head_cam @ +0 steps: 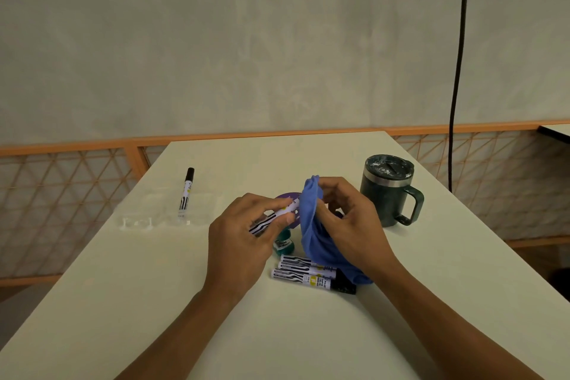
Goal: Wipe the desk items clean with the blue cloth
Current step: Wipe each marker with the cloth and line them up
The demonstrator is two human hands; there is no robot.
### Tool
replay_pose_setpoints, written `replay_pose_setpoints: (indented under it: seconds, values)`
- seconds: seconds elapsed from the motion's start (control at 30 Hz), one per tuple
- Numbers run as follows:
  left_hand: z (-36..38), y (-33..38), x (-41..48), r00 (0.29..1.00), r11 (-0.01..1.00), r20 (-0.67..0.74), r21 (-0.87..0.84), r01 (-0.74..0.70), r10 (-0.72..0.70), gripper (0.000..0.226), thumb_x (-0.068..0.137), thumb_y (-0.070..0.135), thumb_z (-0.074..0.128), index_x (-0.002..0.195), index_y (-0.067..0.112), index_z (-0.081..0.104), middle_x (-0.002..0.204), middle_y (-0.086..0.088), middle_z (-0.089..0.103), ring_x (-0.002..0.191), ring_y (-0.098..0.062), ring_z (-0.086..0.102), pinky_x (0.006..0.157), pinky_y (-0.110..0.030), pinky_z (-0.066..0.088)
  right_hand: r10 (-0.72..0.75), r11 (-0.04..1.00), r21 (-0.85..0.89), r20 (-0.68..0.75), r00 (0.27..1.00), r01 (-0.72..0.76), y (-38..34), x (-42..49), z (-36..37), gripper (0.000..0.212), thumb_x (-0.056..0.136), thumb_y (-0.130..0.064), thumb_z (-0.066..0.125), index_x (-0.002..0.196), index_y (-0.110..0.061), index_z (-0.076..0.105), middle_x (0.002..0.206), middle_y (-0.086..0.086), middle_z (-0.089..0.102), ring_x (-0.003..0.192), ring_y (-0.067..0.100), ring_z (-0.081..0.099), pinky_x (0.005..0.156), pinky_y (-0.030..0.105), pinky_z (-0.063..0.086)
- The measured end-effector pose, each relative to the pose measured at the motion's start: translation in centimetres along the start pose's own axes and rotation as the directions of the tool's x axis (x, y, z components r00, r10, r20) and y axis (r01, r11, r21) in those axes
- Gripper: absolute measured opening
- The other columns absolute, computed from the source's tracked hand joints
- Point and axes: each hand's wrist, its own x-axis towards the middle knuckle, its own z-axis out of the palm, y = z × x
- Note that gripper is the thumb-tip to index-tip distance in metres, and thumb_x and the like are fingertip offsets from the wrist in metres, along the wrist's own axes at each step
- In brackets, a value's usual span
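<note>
Two markers [303,275] lie on the desk [148,302] just under our right hand [348,219], which clutches the blue cloth [310,225] against the end of a third marker [273,218] pinched in our left hand [242,237]; a mug [387,194] stands beyond the right hand.

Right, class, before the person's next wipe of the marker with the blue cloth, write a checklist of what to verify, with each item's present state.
1. The left hand grips the marker: ok.
2. The right hand holds the blue cloth: ok.
3. The blue cloth meets the marker's far end: ok.
4. The marker's cap is on: cannot tell, the cloth hides it.
5. The mug stands upright, lid on: ok.
</note>
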Motion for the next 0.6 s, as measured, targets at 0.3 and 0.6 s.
replay_pose_setpoints:
  seconds: [0.3, 0.6]
  values:
    - [-1.6, -0.9, 1.2, 0.980, 0.987, 0.147, -0.064, 0.144, -0.133, 0.021, 0.090, 0.035, 0.084, 0.109, 0.027, 0.085, 0.100, 0.017, 0.079, 0.090, -0.010, 0.073, 0.076, -0.021, 0.058, 0.018, 0.993, 0.115, -0.075, 0.997, -0.010, -0.1, 0.0, -0.6, 0.019, 0.108, -0.019, 0.062, 0.117, -0.029, 0.076, 0.106, -0.005, 0.080, 0.102, 0.019, 0.077, 0.095, 0.045, 0.062]
    - [-1.9, -0.8, 1.2, 0.985, 0.989, 0.104, -0.037, 0.144, -0.139, 0.016, 0.086, 0.028, 0.089, 0.102, 0.029, 0.086, 0.092, 0.017, 0.078, 0.085, -0.015, 0.072, 0.074, -0.023, 0.058, 0.102, 0.964, 0.249, -0.020, 0.995, -0.094, -0.5, -0.3, 0.1, 0.030, 0.097, -0.027, 0.073, 0.127, -0.020, 0.072, 0.116, -0.004, 0.079, 0.109, 0.016, 0.076, 0.097, 0.033, 0.061]
